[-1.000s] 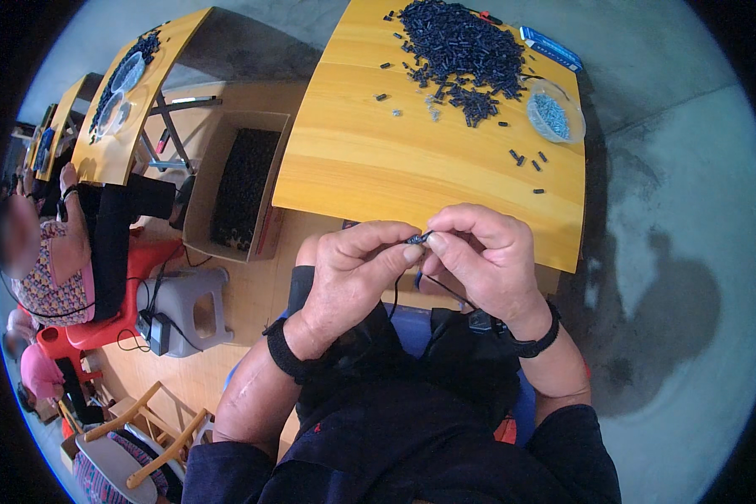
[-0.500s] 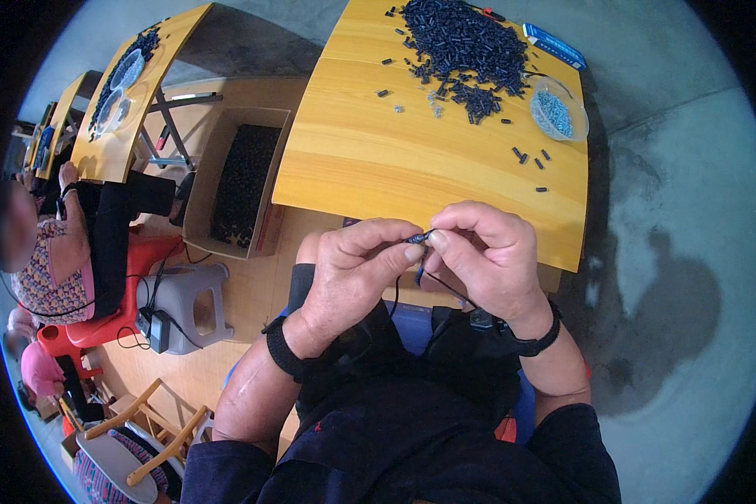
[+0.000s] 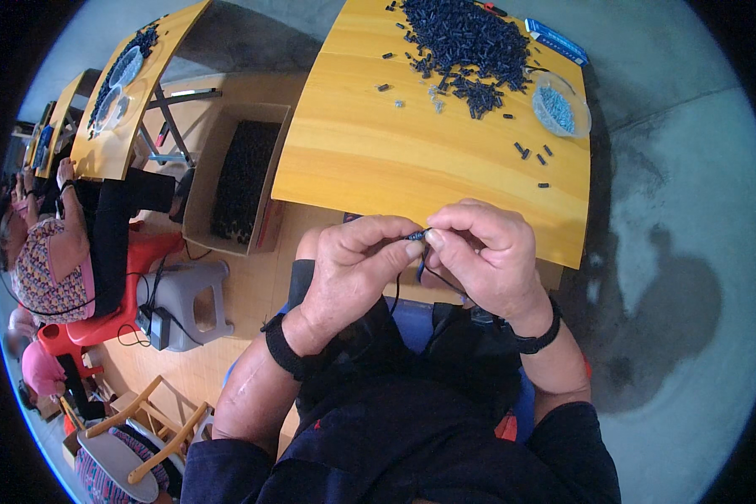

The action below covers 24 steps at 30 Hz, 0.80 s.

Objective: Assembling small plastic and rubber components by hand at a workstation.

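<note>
Just in front of the table's near edge, my two hands meet fingertip to fingertip. Pinched in my left hand (image 3: 357, 265) is a small black cylindrical piece (image 3: 416, 237). The thumb and forefinger of my right hand (image 3: 489, 256) are closed at its other end; whether they grip a second tiny part is hidden. A black cord hangs below the fingers, and black bands circle both wrists. On the yellow wooden table (image 3: 353, 143) lies a big pile of similar black pieces (image 3: 462, 42), with several loose ones nearer me.
A clear bowl of small bluish-silver parts (image 3: 556, 109) stands at the table's right, beside a blue-and-white box (image 3: 556, 40). Left of the table, a cardboard box (image 3: 195, 197) on the floor holds many black pieces. Farther left, a person sits at another table near a grey stool (image 3: 195, 294).
My hands stay together at nearly the same spot, with only slight finger movement around the black piece. The person at the left has shifted a little.
</note>
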### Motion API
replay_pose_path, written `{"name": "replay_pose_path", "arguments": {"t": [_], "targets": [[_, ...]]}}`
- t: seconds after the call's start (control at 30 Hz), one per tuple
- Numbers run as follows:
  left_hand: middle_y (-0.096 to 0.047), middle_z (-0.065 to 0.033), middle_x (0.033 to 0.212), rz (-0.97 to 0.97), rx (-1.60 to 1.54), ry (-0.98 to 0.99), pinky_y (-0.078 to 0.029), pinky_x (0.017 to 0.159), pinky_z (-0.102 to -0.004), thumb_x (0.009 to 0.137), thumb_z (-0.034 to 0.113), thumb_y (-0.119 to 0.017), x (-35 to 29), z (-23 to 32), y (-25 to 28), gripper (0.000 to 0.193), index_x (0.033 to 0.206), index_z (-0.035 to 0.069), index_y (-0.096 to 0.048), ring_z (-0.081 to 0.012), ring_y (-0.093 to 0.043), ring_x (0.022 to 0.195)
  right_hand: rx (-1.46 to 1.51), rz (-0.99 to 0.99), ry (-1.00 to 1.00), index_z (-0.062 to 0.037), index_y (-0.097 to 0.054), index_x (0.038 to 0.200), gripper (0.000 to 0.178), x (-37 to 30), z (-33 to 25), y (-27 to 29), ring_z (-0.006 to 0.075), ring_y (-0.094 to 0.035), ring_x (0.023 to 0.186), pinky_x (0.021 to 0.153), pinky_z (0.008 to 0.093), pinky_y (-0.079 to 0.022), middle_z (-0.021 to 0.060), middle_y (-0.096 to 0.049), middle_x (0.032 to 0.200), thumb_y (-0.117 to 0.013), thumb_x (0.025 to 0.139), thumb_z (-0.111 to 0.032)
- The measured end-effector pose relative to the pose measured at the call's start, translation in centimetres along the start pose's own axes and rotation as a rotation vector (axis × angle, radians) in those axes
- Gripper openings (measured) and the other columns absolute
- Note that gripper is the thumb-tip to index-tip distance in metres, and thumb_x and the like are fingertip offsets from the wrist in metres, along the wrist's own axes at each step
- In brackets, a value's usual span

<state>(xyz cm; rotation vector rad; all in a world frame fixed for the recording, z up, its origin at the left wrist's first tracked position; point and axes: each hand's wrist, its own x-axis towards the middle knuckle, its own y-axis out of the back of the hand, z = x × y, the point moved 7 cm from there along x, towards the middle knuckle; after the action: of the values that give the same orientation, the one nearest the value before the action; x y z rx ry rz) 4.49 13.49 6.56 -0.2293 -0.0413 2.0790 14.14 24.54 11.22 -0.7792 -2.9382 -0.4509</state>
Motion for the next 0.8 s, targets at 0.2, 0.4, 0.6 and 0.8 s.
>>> {"name": "replay_pose_path", "arguments": {"t": [0.2,0.4,0.6,0.8], "targets": [[-0.069,-0.0058,0.090,0.009,0.001,0.030,-0.053,0.071,-0.0225,0.086,-0.001,-0.066,0.2,-0.2,0.1,0.015,0.101,-0.001,-0.068,-0.0097,-0.064,0.082,0.195,-0.021,-0.039,0.0058,-0.063,0.094,0.009,0.1,0.5,-0.3,0.0130,-0.064,0.064,0.056,0.0234,-0.049,0.0090,-0.063,0.078,-0.059,0.089,-0.001],[-0.069,-0.0055,0.090,0.004,-0.101,-0.033,-0.053,0.069,-0.0220,0.086,0.000,-0.066,0.2,0.4,-0.3,0.015,0.101,-0.001,-0.068,-0.0088,-0.063,0.079,0.283,-0.038,-0.107,0.0054,-0.063,0.096,0.010,0.1,1.2,-0.2,0.0116,-0.065,0.066,0.058,0.0222,-0.051,0.0082,-0.065,0.081,-0.057,0.091,-0.001],[-0.068,-0.0014,0.084,0.022,0.006,0.012,-0.047,0.065,-0.0190,0.087,0.005,-0.067,0.0,0.2,0.1,0.013,0.099,-0.001,-0.069,-0.0040,-0.058,0.075,0.376,-0.039,-0.253,0.0042,-0.064,0.095,0.010,-0.1,2.0,-0.3,0.0107,-0.065,0.067,0.059,0.0210,-0.051,0.0069,-0.065,0.084,-0.057,0.090,-0.001],[-0.067,-0.0013,0.081,0.007,0.055,0.032,-0.047,0.063,-0.0193,0.087,0.006,-0.067,0.0,0.5,0.3,0.014,0.099,-0.001,-0.069,-0.0042,-0.058,0.072,0.271,-0.133,-0.093,0.0045,-0.064,0.096,0.012,0.3,0.8,-0.1,0.0107,-0.064,0.068,0.059,0.0212,-0.050,0.0071,-0.064,0.084,-0.056,0.089,0.002]]}}
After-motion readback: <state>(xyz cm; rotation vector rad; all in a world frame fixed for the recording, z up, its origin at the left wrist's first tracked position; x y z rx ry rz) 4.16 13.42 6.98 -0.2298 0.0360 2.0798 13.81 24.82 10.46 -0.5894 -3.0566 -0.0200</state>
